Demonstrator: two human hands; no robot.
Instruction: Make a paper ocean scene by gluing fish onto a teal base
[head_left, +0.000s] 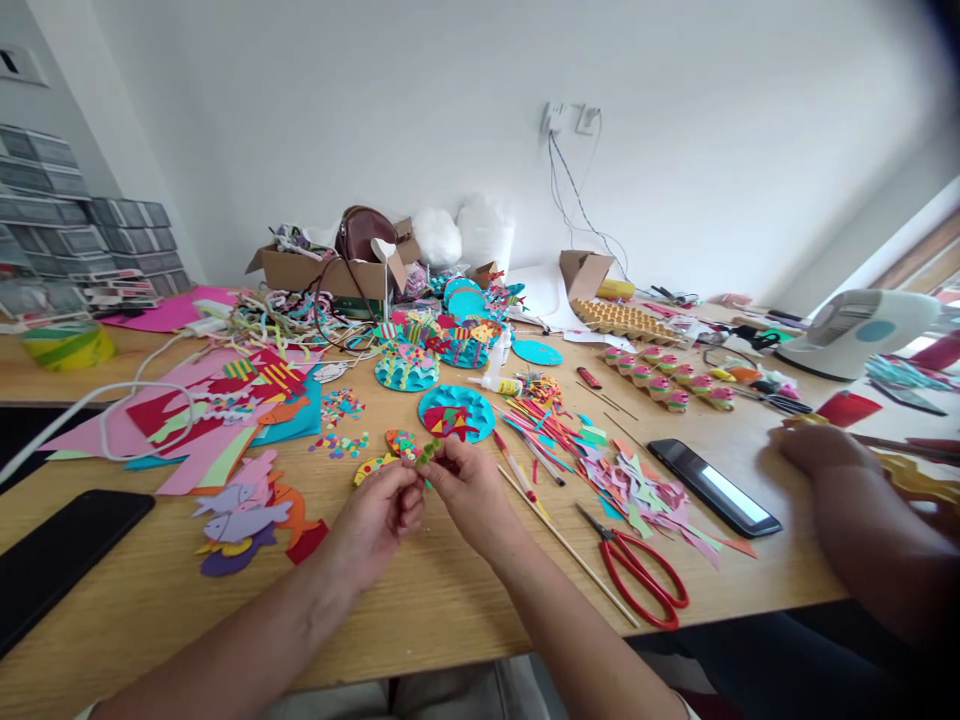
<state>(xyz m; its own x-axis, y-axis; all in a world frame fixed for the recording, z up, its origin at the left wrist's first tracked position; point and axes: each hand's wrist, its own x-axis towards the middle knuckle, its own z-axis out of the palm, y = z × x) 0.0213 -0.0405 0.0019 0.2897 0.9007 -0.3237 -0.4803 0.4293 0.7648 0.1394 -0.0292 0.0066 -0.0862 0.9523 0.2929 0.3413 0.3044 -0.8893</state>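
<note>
Close together over the table, my left hand (382, 508) and my right hand (471, 488) both pinch a small, crinkled green strip (427, 453) that looks like folded paper. The fingers of my left hand are curled, and its grip is partly hidden. Just beyond them lies a round blue plate (486, 405) with red paper fish shapes (448, 420) on it. Dotted paper fish (373, 467) rest by my left fingertips. A glue bottle (501, 384) lies behind the plate. Decorated blue pieces (407, 368) with paper fish stand further back.
Red-handled scissors (643, 575) and a wooden stick (574, 550) lie right of my arms. A phone (712, 487), paper strips (637, 490) and a co-worker's arm (847, 510) are further right. Left are cut-out fish (244, 515), coloured sheets (187, 460) and a black phone (67, 555).
</note>
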